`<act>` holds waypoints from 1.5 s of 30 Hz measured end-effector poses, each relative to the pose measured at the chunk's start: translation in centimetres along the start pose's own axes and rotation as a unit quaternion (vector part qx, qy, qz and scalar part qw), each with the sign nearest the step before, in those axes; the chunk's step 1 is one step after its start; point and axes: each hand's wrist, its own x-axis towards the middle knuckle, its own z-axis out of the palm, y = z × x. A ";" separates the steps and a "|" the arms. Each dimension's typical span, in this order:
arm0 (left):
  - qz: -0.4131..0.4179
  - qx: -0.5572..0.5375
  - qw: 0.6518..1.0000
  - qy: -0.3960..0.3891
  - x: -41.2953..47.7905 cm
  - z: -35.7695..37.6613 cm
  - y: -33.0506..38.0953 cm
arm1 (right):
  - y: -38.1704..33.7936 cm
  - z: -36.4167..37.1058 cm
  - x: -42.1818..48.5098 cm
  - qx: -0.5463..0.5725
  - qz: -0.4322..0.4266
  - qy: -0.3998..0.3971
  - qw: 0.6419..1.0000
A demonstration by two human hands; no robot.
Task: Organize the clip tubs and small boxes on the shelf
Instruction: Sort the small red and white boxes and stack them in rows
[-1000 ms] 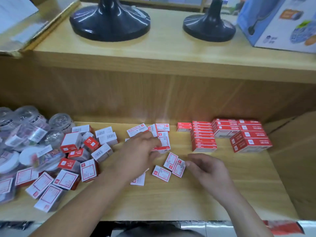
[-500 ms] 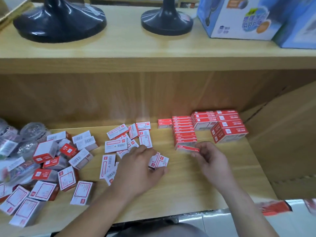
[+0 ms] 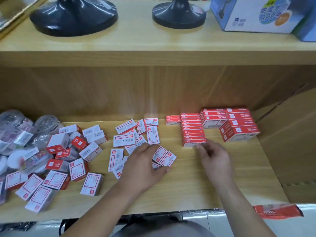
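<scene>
The small flat cardboard boxes (image 3: 124, 140), white with red frames and barcodes, lie scattered over the middle of the light wooden shelf (image 3: 188, 189); I count roughly fifteen, some overlapping. My left hand (image 3: 145, 163) lies palm down on the near ones, fingers straight and thumb out, with two boxes just beside it on the right. On the left is a heap of chunkier red-and-white boxes (image 3: 58, 142), more than a dozen, against the clear round plastic clip tubs (image 3: 17, 127), which are too blurred to count. To the right runs a tidy row of red boxes (image 3: 193, 132), about eight from far to near. My right hand (image 3: 214, 157) touches the nearest one with its fingertips; I cannot tell whether it pinches. One single red box (image 3: 172, 119) sits at the far end, left of the row. Further right stand about six larger red cartons (image 3: 239, 130).
</scene>
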 end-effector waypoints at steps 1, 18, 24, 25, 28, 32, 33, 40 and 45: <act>0.003 -0.006 1.000 0.009 0.0 0.0 0.0 | -0.1 0.0 -0.1 -0.009 -0.008 0.004 1.000; 0.039 0.079 0.995 0.048 -0.5 0.4 -0.8 | -3.1 -0.2 -3.6 0.092 0.029 -0.148 0.984; 0.048 0.021 0.998 0.040 -0.8 0.2 -1.1 | -4.5 1.4 -4.7 -0.036 -0.062 -0.194 0.978; 0.055 0.017 0.998 0.036 -0.8 0.1 -1.1 | -4.6 1.4 -4.8 -0.047 -0.067 -0.188 0.979; 0.061 -0.011 0.997 0.035 -0.5 -0.5 -1.2 | -4.9 1.5 -5.0 -0.062 -0.078 -0.176 0.979; 0.017 -0.130 0.991 0.024 -0.1 -1.1 -1.3 | -5.4 1.2 -4.8 -0.063 -0.081 -0.206 0.973; -0.008 -0.182 0.983 0.019 -0.1 -1.2 -1.3 | -5.7 1.0 -4.8 -0.042 -0.073 -0.206 0.975; -0.056 -0.377 0.924 -0.006 0.0 -3.9 0.5 | -10.2 -0.5 -3.8 0.297 0.035 -0.220 0.929; -0.001 -0.138 0.989 -0.045 0.2 -2.7 -0.2 | -10.3 -1.8 -3.4 0.359 0.103 -0.182 0.910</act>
